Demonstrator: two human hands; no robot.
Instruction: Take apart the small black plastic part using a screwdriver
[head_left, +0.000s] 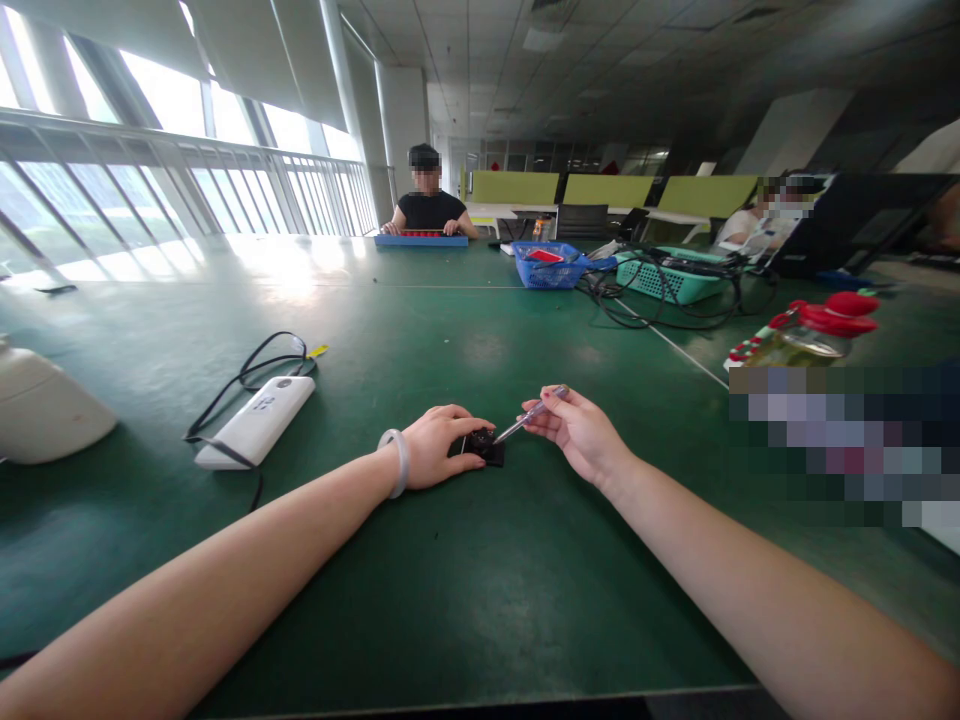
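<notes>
On the green table (480,600), a small black device (484,443) lies flat, partly covered by fingers. My left hand (431,450), with a pale bracelet at the wrist, grips it from the left, thumb along the near side and fingers along the far side. A slim screwdriver (534,411) with a clear handle is pinched in my right hand (577,430). Its shaft slants down to the left, and the tip meets or nearly meets the device's top; contact is too small to make out.
To the left lie a white power bank (259,425) with a black cable and a white container (45,405). Farther right are a blue basket (547,270), a green basket (664,280) with tangled cables, and a red-topped jar (817,335). A person (427,205) sits opposite.
</notes>
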